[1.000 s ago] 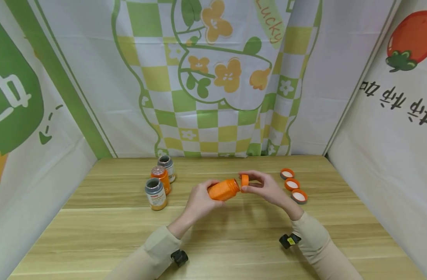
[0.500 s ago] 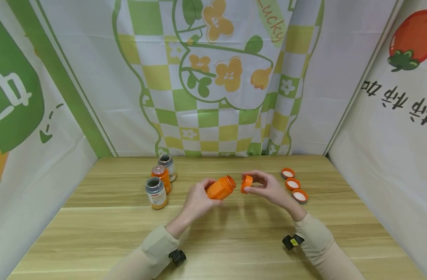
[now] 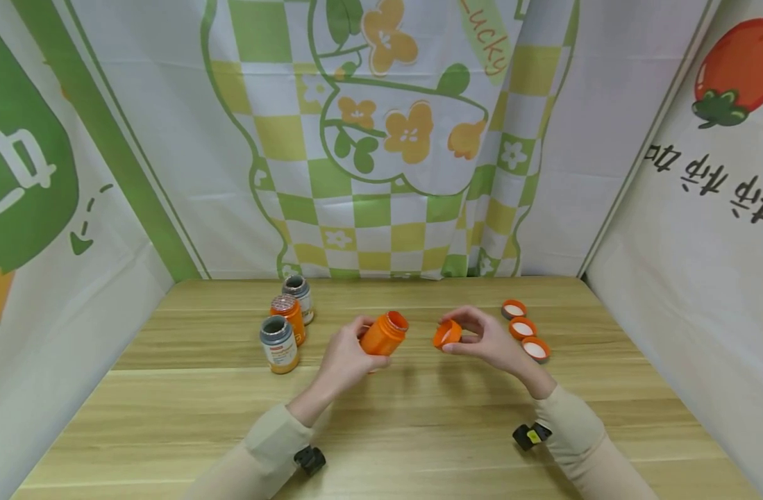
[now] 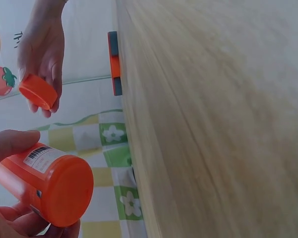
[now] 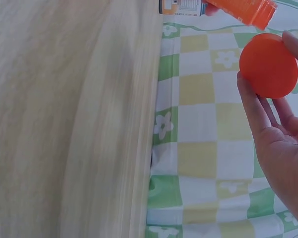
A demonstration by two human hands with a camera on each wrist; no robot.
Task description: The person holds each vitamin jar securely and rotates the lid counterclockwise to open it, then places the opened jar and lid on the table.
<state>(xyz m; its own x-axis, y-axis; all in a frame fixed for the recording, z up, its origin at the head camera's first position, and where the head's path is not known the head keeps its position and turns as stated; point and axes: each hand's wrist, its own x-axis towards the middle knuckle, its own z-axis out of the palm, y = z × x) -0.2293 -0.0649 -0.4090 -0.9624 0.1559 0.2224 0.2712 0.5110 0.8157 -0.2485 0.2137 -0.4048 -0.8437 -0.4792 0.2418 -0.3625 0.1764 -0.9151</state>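
Observation:
My left hand (image 3: 346, 361) grips an orange bottle (image 3: 381, 338) around its body, tilted with its uncapped mouth toward the upper right. In the left wrist view the base of the bottle (image 4: 68, 191) faces the camera, and a barcode label shows on its side. Between thumb and fingers, my right hand (image 3: 489, 342) pinches an orange screw cap (image 3: 442, 339), its hollow side turned to the left. The right wrist view shows the flat round top of the cap (image 5: 269, 66). A gap separates cap and bottle mouth, both held above the wooden table (image 3: 406, 430).
On the left stand a grey-necked bottle (image 3: 280, 347), an orange bottle (image 3: 291, 321) and another grey-necked bottle (image 3: 298, 298), all uncapped. Three caps with white linings, including the nearest cap (image 3: 535, 350), lie in a row beyond my right hand. A checked curtain (image 3: 381, 208) hangs behind the table.
The cap has come away from the bottle mouth to the right and turned in my fingers. The bottle has moved left and tipped more upright.

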